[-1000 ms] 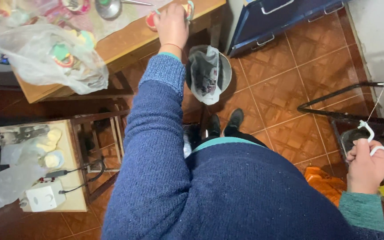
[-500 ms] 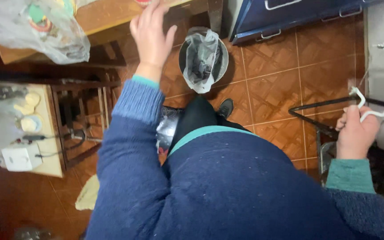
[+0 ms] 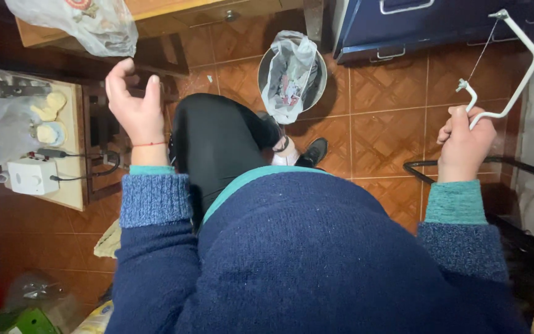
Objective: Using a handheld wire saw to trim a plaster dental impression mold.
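Since the earlier frames the left hand [image 3: 132, 105] has drawn back from the wooden table [image 3: 156, 15] at eleven o'clock and now hangs in mid-air over the dark gap beside a low side shelf [image 3: 72, 148], while the view has tipped further down, so that the bin and the person's shoe sit higher in the picture. That left hand is empty, fingers loosely curled and half open, palm turned away from the camera, touching nothing; a white power adapter [image 3: 31, 176] lies on the shelf at nine o'clock from it, near but apart. In the middle, a metal bin lined with a clear bag [image 3: 290, 74] stands on the tiled floor at twelve o'clock. To the right, the right hand [image 3: 463, 145] is closed in a fist round the handle of a white frame saw [image 3: 507, 68], which has risen with it. The saw's long axis runs from the fist up towards one o'clock, its thin blade strung beneath the bow. The right hand alone holds the saw; the left is well apart from it, across the body.
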